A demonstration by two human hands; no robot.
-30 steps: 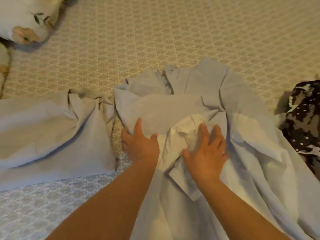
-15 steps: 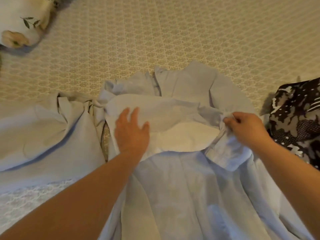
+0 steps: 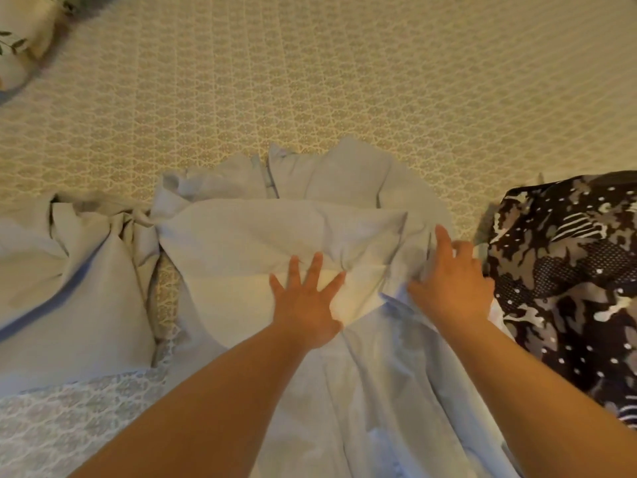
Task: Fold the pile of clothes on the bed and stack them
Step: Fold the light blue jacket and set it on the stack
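Spread across the bedcover (image 3: 344, 81), mid-frame and running down to the near edge: a pale blue shirt (image 3: 379, 391), its upper part folded over into a broad crosswise band, collar bunched at the far side. Flat on that band's lower edge, just left of the shirt's middle: the left hand (image 3: 306, 305), palm down, fingers straight and fanned wide, pressing the cloth, gripping nothing. At the shirt's right edge: the right hand (image 3: 451, 281), palm down on the cloth, one finger stretched forward and up along the fold, the others bent over the edge; whether any cloth is pinched beneath them, cannot tell. Both forearms bare, reaching in from the bottom of the frame. To the left, beside the shirt and touching its upper corner: another pale blue garment (image 3: 69, 288), rumpled, with deep creases, a strip of bedcover showing between the two lower down. To the right, just beside the right hand: a dark patterned garment (image 3: 568, 270), black, grey and white with dots and stripes, heaped loosely. In the far left corner: a white pillow (image 3: 24, 32) with a leaf print, partly cut off by the frame.
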